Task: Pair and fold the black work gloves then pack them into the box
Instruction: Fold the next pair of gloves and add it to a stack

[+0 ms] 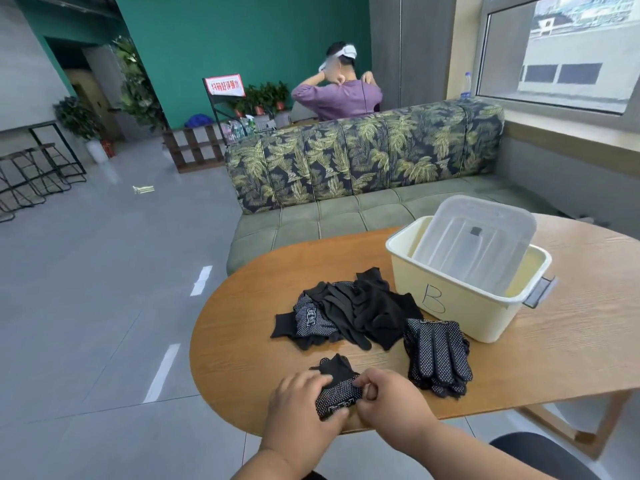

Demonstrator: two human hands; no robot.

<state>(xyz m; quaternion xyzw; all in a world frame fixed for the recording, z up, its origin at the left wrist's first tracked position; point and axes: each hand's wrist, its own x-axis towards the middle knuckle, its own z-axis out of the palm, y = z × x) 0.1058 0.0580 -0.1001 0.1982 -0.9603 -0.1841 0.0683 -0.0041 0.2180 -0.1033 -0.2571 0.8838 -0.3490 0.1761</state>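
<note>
A folded black dotted glove bundle lies at the near edge of the wooden table. My left hand grips its left side, and my right hand pinches its right edge. Behind it sits a loose pile of black gloves. A flat stack of paired dotted gloves lies to the right, close to the cream box marked "B". A clear lid leans inside the box.
A leaf-print green sofa stands behind the table. A person in a purple shirt sits beyond it. Grey tiled floor spreads to the left, and a dark chair seat shows at the lower right.
</note>
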